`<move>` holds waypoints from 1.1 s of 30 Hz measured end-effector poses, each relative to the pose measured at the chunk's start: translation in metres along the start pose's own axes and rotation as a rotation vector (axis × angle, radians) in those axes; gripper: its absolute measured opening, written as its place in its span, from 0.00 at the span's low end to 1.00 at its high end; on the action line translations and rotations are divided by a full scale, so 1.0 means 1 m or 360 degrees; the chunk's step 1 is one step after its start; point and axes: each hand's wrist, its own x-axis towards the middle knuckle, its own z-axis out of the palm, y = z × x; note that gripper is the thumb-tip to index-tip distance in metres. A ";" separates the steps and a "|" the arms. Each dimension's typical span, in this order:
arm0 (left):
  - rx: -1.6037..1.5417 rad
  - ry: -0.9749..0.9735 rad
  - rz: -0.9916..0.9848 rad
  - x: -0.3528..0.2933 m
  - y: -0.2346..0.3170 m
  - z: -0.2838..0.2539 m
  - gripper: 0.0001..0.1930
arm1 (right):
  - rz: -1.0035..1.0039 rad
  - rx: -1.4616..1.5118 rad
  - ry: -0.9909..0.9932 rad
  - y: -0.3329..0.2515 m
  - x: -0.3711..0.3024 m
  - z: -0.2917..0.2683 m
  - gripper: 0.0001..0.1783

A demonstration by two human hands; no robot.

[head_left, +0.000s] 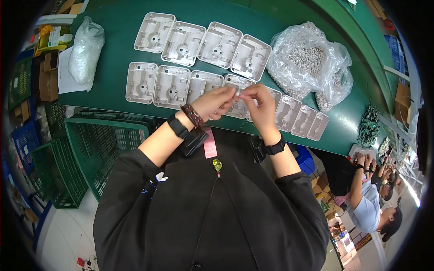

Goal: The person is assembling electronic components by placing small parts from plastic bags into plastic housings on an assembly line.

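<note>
My left hand [211, 105] and my right hand [262, 105] meet above the near row of white plastic housings. Fingertips of both pinch a small whitish part [238, 93], too small to name and partly covered. Right below them lies an open housing [237, 82], half hidden by my fingers. Other housings in the near row, such as one on the left [141, 86] and one on the right [288, 111], lie with their hollow sides up. A far row holds more of them, among them a housing [183, 44] with a round boss inside.
A clear bag of small whitish parts [307, 58] sits at the right of the green table [117, 27]. Another plastic bag [86, 54] lies at the left. Green crates [108, 153] stand below the near edge. A co-worker [366, 203] sits farther right beside dark green pieces [370, 124].
</note>
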 end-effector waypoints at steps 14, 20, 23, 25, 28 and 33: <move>0.2313 0.0830 0.1150 0.017 -0.027 -0.036 0.10 | -0.1061 -0.1167 -0.0822 0.039 0.064 -0.016 0.03; 0.2510 0.0845 0.0709 0.005 -0.030 -0.028 0.16 | -0.1371 -0.1639 -0.1199 0.056 0.084 -0.004 0.04; 0.2545 0.0881 0.0608 0.002 -0.030 -0.026 0.16 | -0.1347 -0.1677 -0.1213 0.058 0.084 -0.003 0.06; 0.2501 0.0891 0.0511 0.001 -0.031 -0.024 0.15 | -0.1287 -0.1654 -0.1178 0.055 0.081 -0.007 0.08; 0.2334 0.0871 0.0602 0.003 -0.034 -0.028 0.14 | -0.1359 -0.1679 -0.1145 0.052 0.076 -0.019 0.08; 0.0772 0.0620 0.0561 -0.009 -0.005 -0.028 0.12 | -0.0800 -0.1161 -0.0567 0.019 0.069 -0.016 0.10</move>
